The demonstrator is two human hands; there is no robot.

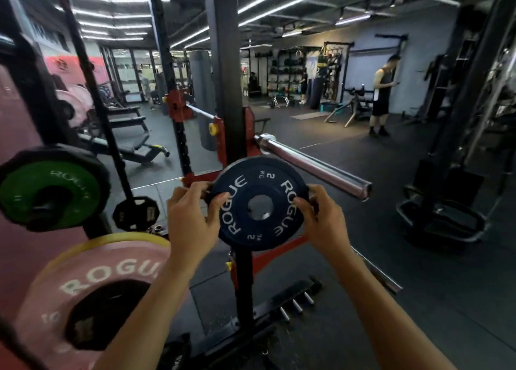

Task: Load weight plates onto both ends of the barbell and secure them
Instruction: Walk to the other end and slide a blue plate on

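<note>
While both the left hand [195, 216] and right hand [321, 219] pinch the blue 2 kg plate [259, 202] short of the bare barbell sleeve [315, 166], a tilted bore could jam at the tip.

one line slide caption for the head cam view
Both hands, left and right, hold a blue 2 kg plate upright just short of the bare barbell sleeve.

Both hands [192, 216] grip blue plate [259, 185] (barbell sleeve [315, 166] bare)
</note>
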